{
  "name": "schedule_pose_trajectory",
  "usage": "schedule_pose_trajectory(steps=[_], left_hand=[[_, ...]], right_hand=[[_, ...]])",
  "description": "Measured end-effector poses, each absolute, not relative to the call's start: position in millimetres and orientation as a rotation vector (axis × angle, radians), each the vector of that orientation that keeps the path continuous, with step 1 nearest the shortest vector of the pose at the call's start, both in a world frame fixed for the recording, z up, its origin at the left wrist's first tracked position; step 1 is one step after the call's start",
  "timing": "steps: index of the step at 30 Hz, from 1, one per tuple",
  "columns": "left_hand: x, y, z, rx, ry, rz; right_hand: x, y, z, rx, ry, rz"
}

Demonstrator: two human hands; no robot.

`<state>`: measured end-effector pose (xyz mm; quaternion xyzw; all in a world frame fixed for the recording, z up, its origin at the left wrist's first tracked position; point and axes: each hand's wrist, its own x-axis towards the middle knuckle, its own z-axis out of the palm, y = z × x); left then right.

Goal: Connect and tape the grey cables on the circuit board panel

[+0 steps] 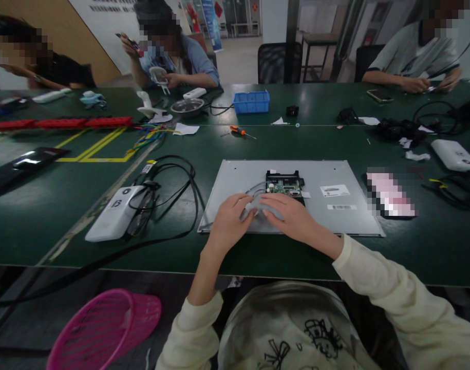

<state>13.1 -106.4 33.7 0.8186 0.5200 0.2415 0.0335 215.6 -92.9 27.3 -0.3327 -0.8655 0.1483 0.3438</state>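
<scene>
A flat silver display panel (235, 180) lies on the table in front of me, its back facing up. On it sits a green circuit board (283, 188) in a black bracket, with thin grey wires leading out to the left. My left hand (231, 218) and my right hand (287, 211) meet just in front of the board, over the panel. Fingers of both are bent and pinched around a pale grey strip (269, 204), perhaps tape or cable. The fingers partly cover it, so its exact kind is unclear.
Left of the panel lie a white power bank (113, 213) and looped black cables (188, 174). A pink phone (391, 194) is at the right. Beyond are an orange screwdriver (238, 131) and a blue basket (251, 102). Several people sit across the table.
</scene>
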Motion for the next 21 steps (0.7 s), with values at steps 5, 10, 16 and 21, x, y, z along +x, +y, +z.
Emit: schedule_pose_trajectory(steps=[5,10,16,21], left_hand=[[23.3,-114.8,38.5,2.717,1.720,0.327],[29.8,-119.2,40.8,2.786,1.832,0.177],[30.4,-115.1,49.1,2.806,1.887,0.164],[19.3,-102.6,67.7,2.834,2.019,0.314]], right_hand=[[259.2,-68.5,38.7,-1.109,-2.084,0.347],[306.1,-54.0,34.1,-1.273,-2.173,0.336],[318.8,-53.2,26.3,-1.342,-2.319,0.409],[311.3,-53.6,25.6,-1.354,-2.309,0.393]])
